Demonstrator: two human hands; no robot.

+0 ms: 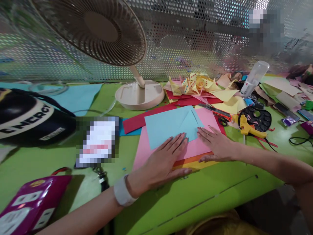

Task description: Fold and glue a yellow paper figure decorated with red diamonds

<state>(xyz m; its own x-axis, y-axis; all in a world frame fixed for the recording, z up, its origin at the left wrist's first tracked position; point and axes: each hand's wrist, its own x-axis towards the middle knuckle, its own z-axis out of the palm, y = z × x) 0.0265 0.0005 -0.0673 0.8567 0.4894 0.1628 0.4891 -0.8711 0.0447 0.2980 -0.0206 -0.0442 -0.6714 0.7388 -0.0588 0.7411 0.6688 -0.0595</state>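
Observation:
A light blue sheet of paper lies on a pink sheet, with orange and yellow sheets showing beneath at the near edge. The blue sheet has a crease or folded flap near its right corner. My left hand rests flat on the lower edge of the blue sheet, fingers stretched out. Flat across the right side of the stack lies my right hand, its fingertips at the blue sheet's right corner. Both hands are open and grip nothing.
A fan stands behind the papers, near scraps and a clear bottle. Right are a cutter and yellow glue gun. Left are a pixelated flat item, a dark bag and a purple power strip.

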